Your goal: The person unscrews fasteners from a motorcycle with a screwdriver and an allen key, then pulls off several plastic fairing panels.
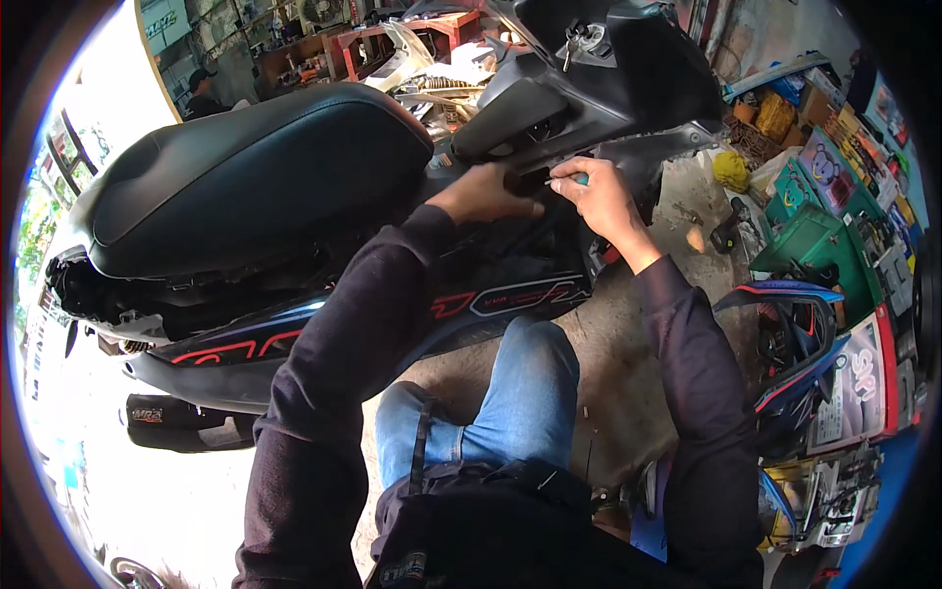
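Observation:
A black scooter with a dark seat (265, 182) stands across in front of me, its black side panel (520, 260) marked with red and white graphics. My left hand (486, 193) rests against the scooter's body just ahead of the seat, thumb apart from the fingers; some of its fingertips are hidden. Close to its right, my right hand (601, 201) pinches a small screwdriver with a teal handle (581, 179). The thin shaft points left, toward the gap under the front fairing (535, 118). A key (569, 54) hangs in the ignition at the top.
On the right floor lie a yellow cloth (731, 171), a dark power tool (726, 231) and a green toolbox (810, 245). Loose blue and black fairing parts (785, 294) stand nearby. A black exhaust (186, 422) sits low left. Another person (203, 98) is at the far left.

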{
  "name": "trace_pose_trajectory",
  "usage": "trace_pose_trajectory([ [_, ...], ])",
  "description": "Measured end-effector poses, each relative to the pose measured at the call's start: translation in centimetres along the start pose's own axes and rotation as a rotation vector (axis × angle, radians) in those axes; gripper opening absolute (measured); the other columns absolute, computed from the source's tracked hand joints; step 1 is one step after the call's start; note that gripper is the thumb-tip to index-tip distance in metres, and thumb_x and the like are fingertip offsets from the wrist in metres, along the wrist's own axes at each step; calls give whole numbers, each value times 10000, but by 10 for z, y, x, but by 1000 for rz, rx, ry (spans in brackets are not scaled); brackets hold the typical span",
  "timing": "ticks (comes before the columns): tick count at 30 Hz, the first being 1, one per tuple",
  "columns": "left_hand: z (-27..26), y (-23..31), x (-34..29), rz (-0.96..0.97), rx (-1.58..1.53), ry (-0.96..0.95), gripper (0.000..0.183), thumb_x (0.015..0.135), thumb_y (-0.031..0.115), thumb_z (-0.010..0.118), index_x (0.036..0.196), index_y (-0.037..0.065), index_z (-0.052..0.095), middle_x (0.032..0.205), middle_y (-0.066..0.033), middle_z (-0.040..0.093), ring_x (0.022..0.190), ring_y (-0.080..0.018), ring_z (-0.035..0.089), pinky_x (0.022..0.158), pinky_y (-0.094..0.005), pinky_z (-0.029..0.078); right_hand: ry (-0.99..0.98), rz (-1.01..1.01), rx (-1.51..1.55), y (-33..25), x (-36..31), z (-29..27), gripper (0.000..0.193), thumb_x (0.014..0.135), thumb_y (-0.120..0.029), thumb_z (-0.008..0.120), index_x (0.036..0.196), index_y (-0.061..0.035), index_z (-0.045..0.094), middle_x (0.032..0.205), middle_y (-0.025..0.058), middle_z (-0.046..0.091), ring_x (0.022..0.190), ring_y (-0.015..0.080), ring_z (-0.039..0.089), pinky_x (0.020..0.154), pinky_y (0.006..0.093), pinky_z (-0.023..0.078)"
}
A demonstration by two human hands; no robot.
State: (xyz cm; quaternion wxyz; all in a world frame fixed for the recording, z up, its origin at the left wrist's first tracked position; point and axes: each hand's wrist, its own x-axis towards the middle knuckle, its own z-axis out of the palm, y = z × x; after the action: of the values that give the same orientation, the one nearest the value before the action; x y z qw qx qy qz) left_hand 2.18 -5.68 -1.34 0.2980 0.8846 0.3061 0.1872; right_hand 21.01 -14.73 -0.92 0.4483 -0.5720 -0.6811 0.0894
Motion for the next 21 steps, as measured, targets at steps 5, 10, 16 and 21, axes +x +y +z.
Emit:
trace_pose_trajectory([
  [5,59,-27,-31,-278,392,-40,1021,584,554,803,1378,53,403,1199,-243,573,1098,-360,586,928,-407,467,-37,54,-64,19,-21,15,159,821,-93,691,941,11,676,904,133,703,856,201,676,786,299,509],
  [10,64,-45,-47,-195,455,82,1093,577,561,801,1425,62,325,1138,-266,581,1067,-397,584,916,-431,469,4,78,-78,28,-45,26,160,782,-150,719,895,-38,699,862,152,694,839,277,682,748,345,513],
  [16,24,-57,-55,-110,491,132,873,763,524,672,1434,75,339,1114,-305,591,1023,-443,587,892,-475,459,-21,182,-73,40,-61,38,166,786,-167,711,894,-42,701,863,155,692,842,291,676,751,356,507],
  [21,9,-48,-69,-146,595,1,868,755,515,686,1430,90,345,1089,-280,607,1025,-416,598,885,-469,470,-18,196,-121,61,-70,56,165,787,-133,697,908,-21,698,867,151,691,840,271,668,757,340,488],
])
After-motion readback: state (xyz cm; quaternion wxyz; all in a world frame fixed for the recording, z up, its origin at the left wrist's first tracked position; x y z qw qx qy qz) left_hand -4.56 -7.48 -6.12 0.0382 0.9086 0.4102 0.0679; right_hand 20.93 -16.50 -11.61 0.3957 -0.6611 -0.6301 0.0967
